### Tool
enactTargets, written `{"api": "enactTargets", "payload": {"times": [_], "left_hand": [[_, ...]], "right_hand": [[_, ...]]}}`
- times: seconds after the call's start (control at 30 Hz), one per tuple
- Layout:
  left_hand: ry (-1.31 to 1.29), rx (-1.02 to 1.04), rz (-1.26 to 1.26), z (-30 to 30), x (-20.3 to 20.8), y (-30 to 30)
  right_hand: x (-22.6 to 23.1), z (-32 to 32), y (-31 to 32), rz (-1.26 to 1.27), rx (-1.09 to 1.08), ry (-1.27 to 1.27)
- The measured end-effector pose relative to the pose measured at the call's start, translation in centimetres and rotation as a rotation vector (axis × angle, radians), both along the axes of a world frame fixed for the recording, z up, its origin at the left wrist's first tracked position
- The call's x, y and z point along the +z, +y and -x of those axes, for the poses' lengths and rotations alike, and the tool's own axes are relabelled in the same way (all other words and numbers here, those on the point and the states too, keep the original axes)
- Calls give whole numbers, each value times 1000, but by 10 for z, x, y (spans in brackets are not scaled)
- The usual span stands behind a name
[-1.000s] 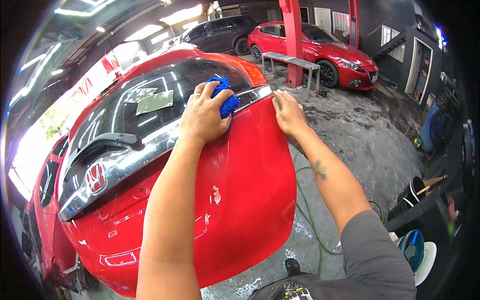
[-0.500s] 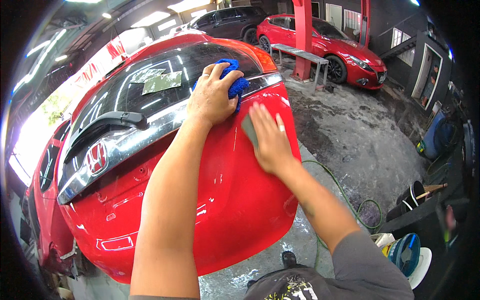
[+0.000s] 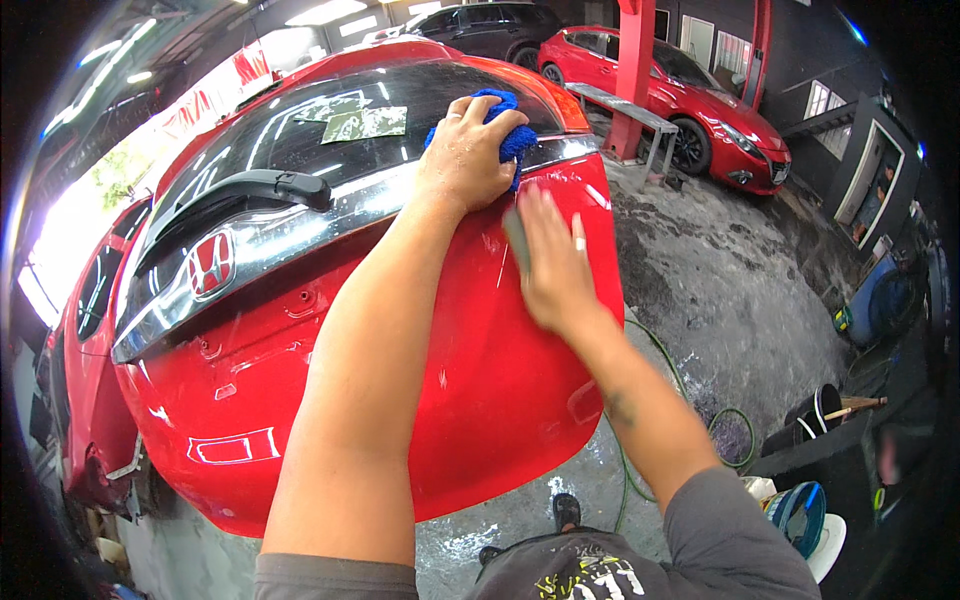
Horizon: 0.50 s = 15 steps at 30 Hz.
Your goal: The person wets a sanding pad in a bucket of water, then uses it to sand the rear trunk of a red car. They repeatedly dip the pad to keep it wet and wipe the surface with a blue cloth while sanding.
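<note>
Floor (image 3: 740, 300) beside tailgate (image 3: 480, 400) | left hand (image 3: 466, 160) atop tailgate: fingers gripping blue cloth (image 3: 517, 145) | right hand (image 3: 553, 265) on tailgate: fingers holding grey pad (image 3: 516, 238)

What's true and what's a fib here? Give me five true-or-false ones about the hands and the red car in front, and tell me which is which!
1. Two greenish sheets are on the rear window. True.
2. The left hand holds a yellow cloth. False: the cloth is blue.
3. The right hand has a grey-green pad at the red tailgate. True.
4. The wiper is white. False: it's black.
5. The right hand wears a ring. True.
</note>
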State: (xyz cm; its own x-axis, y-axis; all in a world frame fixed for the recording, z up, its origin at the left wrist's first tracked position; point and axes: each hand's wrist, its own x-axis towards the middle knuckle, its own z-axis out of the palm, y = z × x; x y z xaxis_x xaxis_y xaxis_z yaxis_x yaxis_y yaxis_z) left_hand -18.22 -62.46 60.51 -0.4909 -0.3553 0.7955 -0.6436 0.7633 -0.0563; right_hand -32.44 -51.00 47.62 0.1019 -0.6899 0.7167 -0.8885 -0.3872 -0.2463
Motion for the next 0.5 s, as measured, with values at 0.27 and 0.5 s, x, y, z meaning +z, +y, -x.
{"api": "enactTargets", "payload": {"times": [0.27, 0.5], "left_hand": [[-12, -2, 37, -4, -2, -5], [-44, 44, 7, -17, -4, 0]], "right_hand": [[-1, 1, -2, 61, -14, 123], [-53, -37, 81, -103, 127, 94]]}}
